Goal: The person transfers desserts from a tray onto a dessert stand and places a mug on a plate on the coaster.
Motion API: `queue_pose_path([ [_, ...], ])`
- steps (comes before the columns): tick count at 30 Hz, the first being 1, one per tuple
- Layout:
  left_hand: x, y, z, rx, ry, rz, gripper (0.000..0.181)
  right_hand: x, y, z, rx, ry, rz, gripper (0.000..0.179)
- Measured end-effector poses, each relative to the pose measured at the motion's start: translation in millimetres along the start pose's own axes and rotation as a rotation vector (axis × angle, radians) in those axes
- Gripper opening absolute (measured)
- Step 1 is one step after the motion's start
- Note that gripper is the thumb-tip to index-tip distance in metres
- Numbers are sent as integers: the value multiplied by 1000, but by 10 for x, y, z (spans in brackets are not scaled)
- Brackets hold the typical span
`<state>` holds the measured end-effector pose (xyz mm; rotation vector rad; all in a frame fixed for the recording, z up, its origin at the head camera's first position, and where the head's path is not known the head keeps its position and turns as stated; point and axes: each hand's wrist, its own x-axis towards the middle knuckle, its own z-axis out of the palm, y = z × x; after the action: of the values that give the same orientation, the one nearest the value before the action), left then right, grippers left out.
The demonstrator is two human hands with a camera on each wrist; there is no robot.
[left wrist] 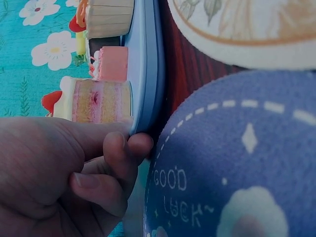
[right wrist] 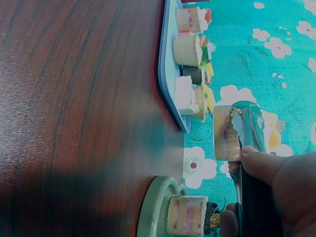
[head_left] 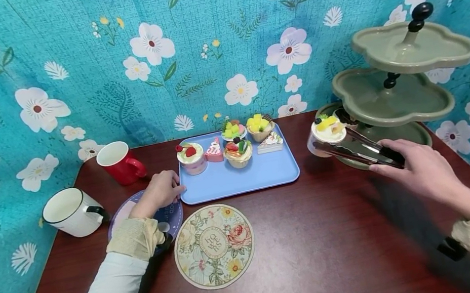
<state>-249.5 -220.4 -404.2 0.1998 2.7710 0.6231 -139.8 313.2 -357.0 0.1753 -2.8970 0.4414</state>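
Observation:
At the left end of the blue tray, my left hand pinches the rim, thumb on top and fingertips beneath it. Several toy desserts stand on that tray, among them a strawberry cake cup, a pink cake slice and a fruit cupcake. My right hand grips metal tongs by their dark handles. Between the tongs' tips is a clear cake cup topped with cream and yellow fruit, held above the table beside the tiered stand.
Another cake cup with a dark topping stands on the stand's bottom tier. A red mug and a white mug are at the left. A purple round mat lies under my left wrist, beside a floral round mat.

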Motion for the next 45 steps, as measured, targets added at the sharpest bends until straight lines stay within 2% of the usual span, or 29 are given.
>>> queue_pose_path([
  [10,-2,-7,4,1,4,15,18,-78,112,29,10,14,-5,62],
  [45,-2,4,3,15,9,5,17,-227,371,24,-4,-21,71,66],
])
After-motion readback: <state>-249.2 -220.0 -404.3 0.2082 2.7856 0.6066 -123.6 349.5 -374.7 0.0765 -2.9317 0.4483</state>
